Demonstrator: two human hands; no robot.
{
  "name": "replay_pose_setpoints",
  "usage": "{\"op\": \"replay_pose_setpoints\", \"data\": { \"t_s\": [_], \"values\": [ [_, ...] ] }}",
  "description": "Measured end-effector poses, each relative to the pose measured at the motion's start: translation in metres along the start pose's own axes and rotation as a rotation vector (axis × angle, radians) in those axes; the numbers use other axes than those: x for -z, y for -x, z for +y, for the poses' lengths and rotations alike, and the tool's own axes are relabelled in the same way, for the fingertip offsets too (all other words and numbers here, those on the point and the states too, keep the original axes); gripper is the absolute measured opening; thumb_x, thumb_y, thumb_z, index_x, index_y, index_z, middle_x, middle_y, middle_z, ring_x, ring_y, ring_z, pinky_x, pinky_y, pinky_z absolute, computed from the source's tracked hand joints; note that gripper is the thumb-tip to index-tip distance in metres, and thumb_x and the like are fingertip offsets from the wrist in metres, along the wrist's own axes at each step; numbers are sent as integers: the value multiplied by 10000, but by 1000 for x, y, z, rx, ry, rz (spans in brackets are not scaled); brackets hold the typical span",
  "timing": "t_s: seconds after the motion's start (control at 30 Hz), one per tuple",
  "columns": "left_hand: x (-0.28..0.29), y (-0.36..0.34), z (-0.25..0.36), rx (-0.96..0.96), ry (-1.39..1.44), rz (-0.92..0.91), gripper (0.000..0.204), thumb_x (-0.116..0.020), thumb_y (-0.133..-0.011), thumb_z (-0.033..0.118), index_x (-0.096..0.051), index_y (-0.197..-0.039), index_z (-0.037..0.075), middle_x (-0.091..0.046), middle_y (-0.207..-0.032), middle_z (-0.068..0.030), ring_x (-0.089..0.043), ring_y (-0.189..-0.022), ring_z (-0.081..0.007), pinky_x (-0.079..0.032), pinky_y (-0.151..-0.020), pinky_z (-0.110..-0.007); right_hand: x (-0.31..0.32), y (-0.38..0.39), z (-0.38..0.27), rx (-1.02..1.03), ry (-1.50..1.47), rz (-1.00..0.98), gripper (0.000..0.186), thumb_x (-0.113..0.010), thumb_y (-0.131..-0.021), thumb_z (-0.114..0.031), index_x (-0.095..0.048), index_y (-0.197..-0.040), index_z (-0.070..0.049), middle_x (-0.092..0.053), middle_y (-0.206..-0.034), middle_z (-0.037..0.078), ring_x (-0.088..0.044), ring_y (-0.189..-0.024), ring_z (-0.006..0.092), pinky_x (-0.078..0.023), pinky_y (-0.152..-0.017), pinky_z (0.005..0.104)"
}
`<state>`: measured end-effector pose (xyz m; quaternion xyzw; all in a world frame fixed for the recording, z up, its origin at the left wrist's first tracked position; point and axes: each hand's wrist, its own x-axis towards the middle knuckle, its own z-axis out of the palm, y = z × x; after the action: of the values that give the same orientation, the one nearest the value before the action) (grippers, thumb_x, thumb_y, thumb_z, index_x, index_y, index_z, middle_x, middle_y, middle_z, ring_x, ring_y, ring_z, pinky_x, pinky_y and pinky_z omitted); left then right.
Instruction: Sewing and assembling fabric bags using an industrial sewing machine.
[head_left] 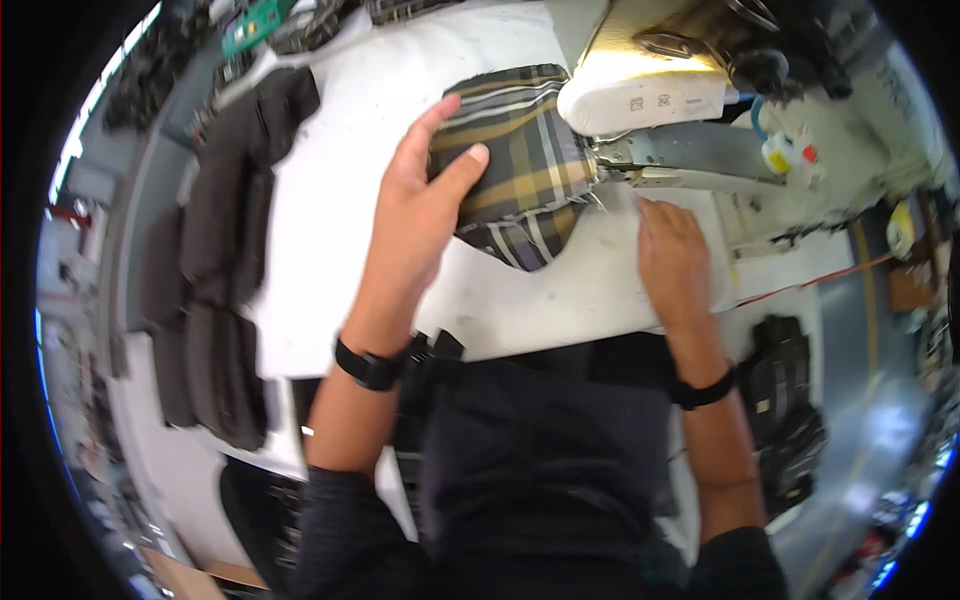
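A piece of plaid fabric (515, 140) in grey, tan and white lies on the white work table, with a frayed lower edge and a darker plaid part below it. Its right edge reaches the metal foot (612, 155) of a sewing machine. My left hand (420, 195) rests at the fabric's left side, fingers stretched and the thumb apart on the cloth. Just below the machine's metal arm is my right hand (675, 245), its fingers curled together to the right of loose threads at the fabric edge. Whatever its fingertips may hold is hidden.
The white machine head (640, 100) with a lit lamp stands above the fabric's right side. Dark stacked cloth bundles (222, 240) line the table's left. A dark plaid garment pile (780, 400) sits at lower right. An orange cord (815, 283) runs rightward.
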<state>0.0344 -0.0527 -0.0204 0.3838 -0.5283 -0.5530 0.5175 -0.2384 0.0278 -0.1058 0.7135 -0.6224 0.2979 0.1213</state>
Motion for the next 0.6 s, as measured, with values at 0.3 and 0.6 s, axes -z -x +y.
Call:
{"op": "replay_pose_setpoints", "data": {
  "t_s": [0.3, 0.6],
  "values": [
    [12, 13, -12, -79, -112, 43, 505, -660, -1043, 112, -563, -1533, 41, -641, -1407, -141, -616, -1267, -191, -494, -1100, -319, 24, -5, -23, -468, -567, -133, 237, -584, -1072, -93, -694, -1255, 9, -706, -1044, 115, -681, -781, 205, -575, -749, 347],
    [78, 88, -12, -148, -308, 285, 537, -662, -1030, 52, -528, -1549, 19, -616, -1468, -138, -605, -1312, -200, -471, -1132, -331, 17, -22, -81, -496, -1157, -339, 276, -759, -1016, -168, -700, -1198, 31, -708, -925, 22, -628, -794, 45, -506, -723, 226]
  ]
}}
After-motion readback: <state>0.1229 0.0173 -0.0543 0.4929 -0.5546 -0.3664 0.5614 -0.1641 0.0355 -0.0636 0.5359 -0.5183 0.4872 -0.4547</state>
